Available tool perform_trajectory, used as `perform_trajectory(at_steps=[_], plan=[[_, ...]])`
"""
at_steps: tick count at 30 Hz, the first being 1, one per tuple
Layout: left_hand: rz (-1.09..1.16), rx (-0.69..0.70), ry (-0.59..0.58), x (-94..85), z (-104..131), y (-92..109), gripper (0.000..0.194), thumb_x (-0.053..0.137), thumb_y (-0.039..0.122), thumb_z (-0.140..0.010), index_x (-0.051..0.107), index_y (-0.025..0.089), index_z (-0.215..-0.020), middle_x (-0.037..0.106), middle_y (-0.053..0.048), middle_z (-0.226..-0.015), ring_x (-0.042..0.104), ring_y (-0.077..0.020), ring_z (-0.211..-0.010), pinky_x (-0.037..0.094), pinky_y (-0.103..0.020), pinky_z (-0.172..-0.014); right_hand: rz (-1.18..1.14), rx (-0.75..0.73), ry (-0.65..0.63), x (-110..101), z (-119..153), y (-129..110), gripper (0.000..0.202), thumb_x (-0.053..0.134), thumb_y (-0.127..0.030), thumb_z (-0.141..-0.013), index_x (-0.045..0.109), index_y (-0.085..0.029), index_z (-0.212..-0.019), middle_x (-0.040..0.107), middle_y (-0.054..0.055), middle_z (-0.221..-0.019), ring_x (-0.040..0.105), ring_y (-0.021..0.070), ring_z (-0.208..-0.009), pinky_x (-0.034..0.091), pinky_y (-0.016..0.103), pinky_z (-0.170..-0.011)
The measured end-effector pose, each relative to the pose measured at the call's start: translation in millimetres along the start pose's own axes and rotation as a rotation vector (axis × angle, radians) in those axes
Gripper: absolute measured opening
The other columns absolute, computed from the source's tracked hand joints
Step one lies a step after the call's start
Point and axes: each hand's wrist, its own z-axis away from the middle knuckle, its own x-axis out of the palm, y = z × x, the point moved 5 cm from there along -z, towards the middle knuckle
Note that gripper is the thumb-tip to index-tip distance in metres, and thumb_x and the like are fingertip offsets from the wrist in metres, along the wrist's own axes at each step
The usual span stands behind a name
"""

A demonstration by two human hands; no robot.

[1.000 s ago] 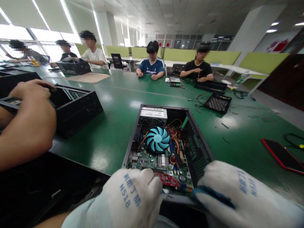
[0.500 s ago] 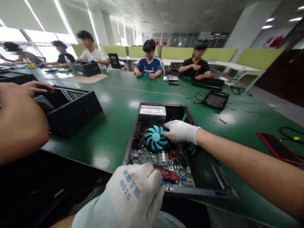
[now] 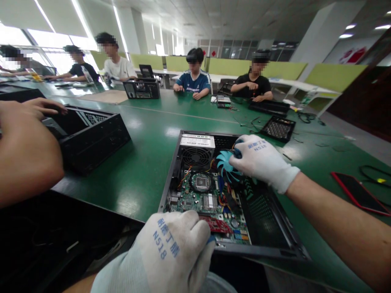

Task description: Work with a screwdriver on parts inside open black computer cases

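An open black computer case [image 3: 293, 236] lies on the green table. My right hand [image 3: 259, 158], in a white glove, grips a teal cooling fan [image 3: 226, 165] by its edge, held tilted over the case's right part. The processor socket [image 3: 201, 182] shows bare on the green motherboard [image 3: 189, 201], below the power supply [image 3: 197, 154]. My left hand [image 3: 180, 244], also gloved, is closed at the near edge of the case, beside a red card [image 3: 215, 224]. Whatever its fingers hold is hidden, though a bit of blue shows by the fingertips.
Another open black case [image 3: 100, 142] stands at the left, with a person's arm [image 3: 30, 150] over it. A red-edged panel [image 3: 357, 191] lies at the right, a black tray [image 3: 277, 129] and cables beyond the case. Several people sit across the table [image 3: 146, 122].
My right hand has lifted the fan off the motherboard and carried it right, uncovering the socket. My left hand has stayed put. A case across the table has been turned and shifted right.
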Motion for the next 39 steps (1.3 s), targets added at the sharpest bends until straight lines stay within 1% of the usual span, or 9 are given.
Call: perform_trajectory(at_steps=[5, 9, 13, 18, 22, 28, 31, 34, 39], plan=[[-0.013, -0.003, -0.004, 1.4, 0.4, 0.0, 0.017, 0.048, 0.028, -0.099, 0.055, 0.023, -0.084, 0.062, -0.002, -0.079, 0.057, -0.0165, -0.061, 0.04, -0.031, -0.054, 0.184, 0.06, 0.062, 10.9, -17.2, -1.6, 0.037, 0.056, -0.042, -0.09, 0.077, -0.013, -0.082, 0.069, 0.022, -0.094, 0.06, 0.0347, -0.092, 0.043, 0.042, -0.072], [-0.018, -0.005, -0.014, 1.3, 0.4, 0.1, 0.02, 0.046, 0.029, -0.101, 0.054, 0.024, -0.083, 0.063, -0.002, -0.081, 0.058, -0.018, -0.062, 0.04, -0.032, -0.055, 0.185, 0.041, -0.047, 29.2, -36.4, -11.1, 0.04, 0.052, -0.041, -0.094, 0.078, -0.011, -0.094, 0.071, 0.026, -0.101, 0.061, 0.0365, -0.096, 0.044, 0.044, -0.074], [-0.03, -0.016, -0.004, 0.9, 0.6, 0.1, 0.02, 0.046, 0.03, -0.1, 0.053, 0.024, -0.083, 0.062, -0.001, -0.08, 0.06, -0.0194, -0.063, 0.04, -0.033, -0.054, 0.132, -0.045, -0.105, 38.8, -43.6, -10.0, 0.051, 0.05, -0.052, -0.095, 0.077, -0.009, -0.104, 0.07, 0.025, -0.111, 0.063, 0.0357, -0.1, 0.045, 0.045, -0.081], [-0.008, -0.022, -0.006, 3.7, 2.3, -1.6, 0.019, 0.048, 0.029, -0.1, 0.056, 0.024, -0.085, 0.064, -0.002, -0.081, 0.062, -0.0183, -0.065, 0.044, -0.032, -0.056, 0.085, 0.029, -0.056, 39.0, -33.8, 8.0, 0.058, 0.046, -0.058, -0.096, 0.074, -0.008, -0.107, 0.07, 0.024, -0.113, 0.061, 0.0382, -0.108, 0.043, 0.047, -0.088], [0.014, -0.014, 0.028, 4.4, 3.5, -2.6, 0.018, 0.048, 0.029, -0.099, 0.057, 0.024, -0.085, 0.064, -0.002, -0.08, 0.061, -0.0179, -0.062, 0.042, -0.032, -0.054, 0.006, 0.094, 0.015, 35.7, -22.7, 21.4, 0.054, 0.046, -0.058, -0.097, 0.071, -0.011, -0.11, 0.071, 0.021, -0.113, 0.062, 0.034, -0.104, 0.043, 0.043, -0.087], [0.075, 0.007, -0.02, -5.3, -4.6, -0.1, 0.017, 0.048, 0.028, -0.1, 0.059, 0.024, -0.087, 0.064, 0.0, -0.08, 0.062, -0.0166, -0.067, 0.044, -0.031, -0.059, -0.176, 0.077, 0.144, 31.6, 1.0, 28.2, 0.048, 0.045, -0.057, -0.1, 0.07, -0.016, -0.104, 0.072, 0.016, -0.109, 0.062, 0.0303, -0.103, 0.043, 0.038, -0.088], [0.069, 0.069, -0.064, -12.9, -23.5, 1.9, 0.019, 0.046, 0.028, -0.102, 0.061, 0.023, -0.091, 0.066, -0.001, -0.083, 0.064, -0.0161, -0.071, 0.047, -0.03, -0.064, -0.239, 0.058, 0.174, 29.2, 10.8, 26.1, 0.045, 0.048, -0.054, -0.1, 0.069, -0.015, -0.103, 0.072, 0.016, -0.111, 0.062, 0.0296, -0.104, 0.043, 0.038, -0.092], [-0.069, 0.085, -0.136, -8.8, -58.3, -5.7, 0.02, 0.045, 0.03, -0.103, 0.063, 0.021, -0.098, 0.069, -0.005, -0.094, 0.067, -0.0191, -0.082, 0.053, -0.032, -0.075, -0.286, 0.058, 0.185, 26.7, 14.8, 24.8, 0.042, 0.048, -0.052, -0.1, 0.069, -0.015, -0.102, 0.071, 0.015, -0.11, 0.061, 0.0287, -0.105, 0.043, 0.038, -0.094], [-0.291, 0.049, -0.373, 31.6, -131.9, -35.3, 0.026, 0.05, 0.028, -0.098, 0.067, 0.013, -0.112, 0.074, -0.014, -0.107, 0.073, -0.0272, -0.097, 0.057, -0.038, -0.088, -0.346, 0.061, 0.21, 25.3, 16.0, 25.4, 0.041, 0.046, -0.052, -0.102, 0.069, -0.018, -0.097, 0.071, 0.013, -0.106, 0.061, 0.0268, -0.1, 0.043, 0.036, -0.091]])
